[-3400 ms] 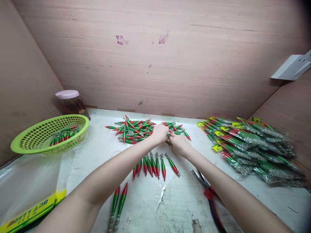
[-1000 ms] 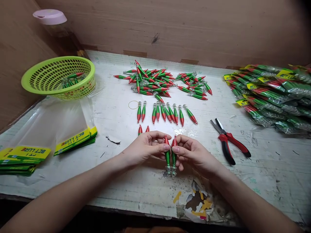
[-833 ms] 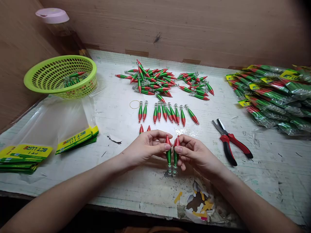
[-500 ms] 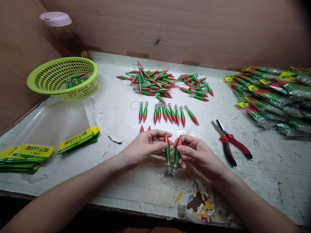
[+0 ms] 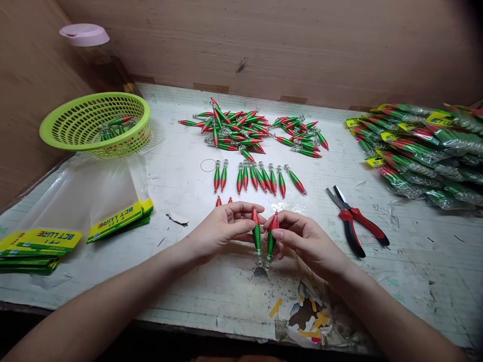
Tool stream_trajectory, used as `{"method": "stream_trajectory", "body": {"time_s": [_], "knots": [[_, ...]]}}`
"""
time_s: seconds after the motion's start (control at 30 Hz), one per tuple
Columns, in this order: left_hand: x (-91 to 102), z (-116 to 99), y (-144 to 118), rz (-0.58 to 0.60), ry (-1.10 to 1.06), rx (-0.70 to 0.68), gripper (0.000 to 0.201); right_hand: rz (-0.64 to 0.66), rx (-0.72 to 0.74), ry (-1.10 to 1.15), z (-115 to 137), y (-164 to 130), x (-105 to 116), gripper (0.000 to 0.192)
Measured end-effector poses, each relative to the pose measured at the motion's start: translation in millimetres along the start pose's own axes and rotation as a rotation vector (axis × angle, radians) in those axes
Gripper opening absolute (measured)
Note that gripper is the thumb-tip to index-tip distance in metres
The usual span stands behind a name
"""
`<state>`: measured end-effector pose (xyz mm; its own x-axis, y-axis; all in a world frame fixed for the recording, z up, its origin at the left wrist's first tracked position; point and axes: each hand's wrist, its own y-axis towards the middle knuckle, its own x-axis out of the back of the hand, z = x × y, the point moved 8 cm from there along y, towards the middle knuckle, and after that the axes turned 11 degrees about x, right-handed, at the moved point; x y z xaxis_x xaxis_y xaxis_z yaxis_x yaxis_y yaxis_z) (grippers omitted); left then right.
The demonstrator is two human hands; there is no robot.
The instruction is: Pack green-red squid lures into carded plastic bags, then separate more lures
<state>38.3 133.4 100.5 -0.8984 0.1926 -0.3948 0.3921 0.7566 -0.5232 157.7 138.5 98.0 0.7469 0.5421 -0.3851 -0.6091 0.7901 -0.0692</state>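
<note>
My left hand point(image 5: 230, 225) pinches a red and green fishing lure point(image 5: 257, 236), its red tip up and its hooks down. Close beside it, my right hand point(image 5: 298, 232) grips a second red and green lure point(image 5: 271, 244) in the same upright pose. Both hang just above the front part of the worktable. Two red lure tips point(image 5: 219, 201) show behind my left hand, their lower parts hidden. Beyond my hands lies a row of lures point(image 5: 260, 178) with hooks pointing away, and behind the row a loose pile of lures point(image 5: 241, 128).
Pliers with red and black handles point(image 5: 356, 221) lie at right, below stacked bagged lures point(image 5: 418, 151). At left are a green basket point(image 5: 49, 133) with some lures, clear bags with yellow labels point(image 5: 116, 221) and a lidded bottle point(image 5: 88, 36). The table surface is torn point(image 5: 305, 317) near the front edge.
The whole view has shifted slightly. Both hands still hold their lures side by side, and the right one's fingers have moved a little.
</note>
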Motion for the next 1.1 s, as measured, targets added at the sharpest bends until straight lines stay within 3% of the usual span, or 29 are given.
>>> {"method": "stream_trajectory", "body": {"time_s": [0.1, 0.17, 0.27, 0.33, 0.43, 0.5, 0.57, 0.77, 0.97, 1.03, 1.1], "knots": [[1.8, -5, -1, -0.009, 0.03, -0.051, 0.036, 0.004, 0.022, -0.085, 2, 0, 0, 0.018], [7.3, -18, -6, -0.076, 0.132, -0.168, 0.031, 0.005, 0.026, -0.15, 3, 0, 0, 0.018], [13.6, -46, -21, -0.26, 0.503, -0.458, 0.02, 0.004, 0.051, -0.247, 4, 0, 1, 0.018], [4.7, -56, -29, -0.304, 0.852, -0.647, 0.016, 0.008, 0.082, -0.304, 5, 0, 1, 0.018], [-14.5, -39, -24, -0.148, 1.323, -0.737, 0.019, 0.023, 0.122, -0.397, 5, 0, 1, 0.018], [-20.0, -22, -17, -0.043, 1.536, -0.71, 0.024, 0.02, 0.128, -0.427, 4, 1, 1, 0.018], [-21.7, -13, -14, -0.021, 1.673, -0.716, 0.026, 0.009, 0.124, -0.421, 2, 1, 2, 0.018], [-25.5, -8, -16, -0.05, 1.88, -0.743, 0.01, -0.057, 0.146, -0.354, 6, 3, 8, 0.016], [-31.1, -4, -15, -0.104, 2.028, -0.885, 0.009, -0.175, 0.178, -0.279, 19, 2, 19, 0.016], [-35.3, -12, -22, -0.124, 1.951, -1.009, 0.013, -0.202, 0.202, -0.266, 24, 0, 22, 0.016], [-34.8, -34, -36, -0.176, 1.661, -1.105, 0.015, -0.214, 0.226, -0.274, 27, -1, 25, 0.016]]}}
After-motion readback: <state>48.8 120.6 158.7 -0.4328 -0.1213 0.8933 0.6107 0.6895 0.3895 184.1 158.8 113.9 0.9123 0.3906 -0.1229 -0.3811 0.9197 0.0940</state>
